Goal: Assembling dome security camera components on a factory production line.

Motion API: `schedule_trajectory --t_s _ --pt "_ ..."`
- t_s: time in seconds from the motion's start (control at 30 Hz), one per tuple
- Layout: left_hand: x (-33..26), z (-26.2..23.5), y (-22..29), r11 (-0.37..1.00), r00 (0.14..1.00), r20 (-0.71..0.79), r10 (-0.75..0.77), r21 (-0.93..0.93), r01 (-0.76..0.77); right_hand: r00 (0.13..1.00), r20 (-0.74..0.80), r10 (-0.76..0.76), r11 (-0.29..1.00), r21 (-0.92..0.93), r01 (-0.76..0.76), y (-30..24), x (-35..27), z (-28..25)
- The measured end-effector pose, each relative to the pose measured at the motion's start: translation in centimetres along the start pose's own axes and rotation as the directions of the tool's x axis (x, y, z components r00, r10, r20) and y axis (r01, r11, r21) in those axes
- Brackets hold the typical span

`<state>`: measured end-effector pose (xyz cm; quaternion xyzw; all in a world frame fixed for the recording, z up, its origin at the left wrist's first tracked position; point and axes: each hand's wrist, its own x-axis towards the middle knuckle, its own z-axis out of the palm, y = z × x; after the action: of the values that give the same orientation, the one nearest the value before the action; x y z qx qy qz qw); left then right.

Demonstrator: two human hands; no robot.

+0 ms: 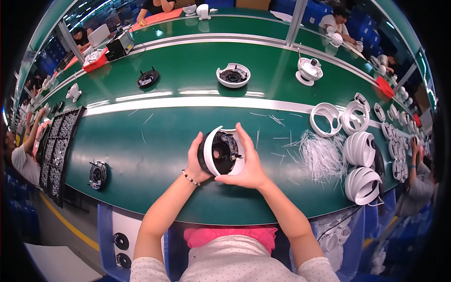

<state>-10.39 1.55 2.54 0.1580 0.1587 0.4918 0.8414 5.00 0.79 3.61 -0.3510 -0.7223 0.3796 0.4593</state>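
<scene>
Above the middle of the green bench I hold a white round plastic housing between both hands. Inside it sits a black round part with a small circuit board along one side. My left hand, with a beaded bracelet at the wrist, is closed around the left side. My right hand grips the right side, its thumb along the lower rim and its fingers up at the top edge. The housing is tilted, and the fingertips behind it are hidden.
Thin white strips lie heaped to the right, beside stacked white rings. A black disc assembly lies at left, near a black tray of small parts. Beyond, on the green line, stand a white bowl-shaped housing and another black disc.
</scene>
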Motion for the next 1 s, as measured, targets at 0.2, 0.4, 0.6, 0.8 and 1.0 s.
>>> schedule_trajectory --t_s 0.2,0.4,0.6,0.8,1.0 --pt "0.5 0.0 -1.0 0.998 0.998 0.001 0.058 -0.005 -0.058 1.0 0.003 0.001 0.999 -0.034 0.0 0.1 0.0 -0.4" --pt "1.1 0.5 -1.4 0.997 0.997 -0.023 0.071 -0.021 -0.072 0.994 -0.018 -0.112 0.964 -0.246 0.105 -0.1 0.0 -0.7" --pt "1.3 0.6 -2.1 0.998 0.998 -0.043 0.033 0.054 -0.031 0.996 0.075 -0.041 0.982 -0.183 0.054 0.2 0.0 -2.3" --pt "0.9 0.6 -2.9 1.0 1.0 -0.02 0.021 0.009 -0.02 0.986 0.152 -0.062 0.975 -0.2 0.092 -0.3 -0.4 -2.3" --pt "0.8 0.8 -3.0 0.999 1.0 -0.007 -0.005 0.043 0.005 0.983 0.17 -0.076 0.942 -0.31 0.126 -0.2 -0.5 -2.9"
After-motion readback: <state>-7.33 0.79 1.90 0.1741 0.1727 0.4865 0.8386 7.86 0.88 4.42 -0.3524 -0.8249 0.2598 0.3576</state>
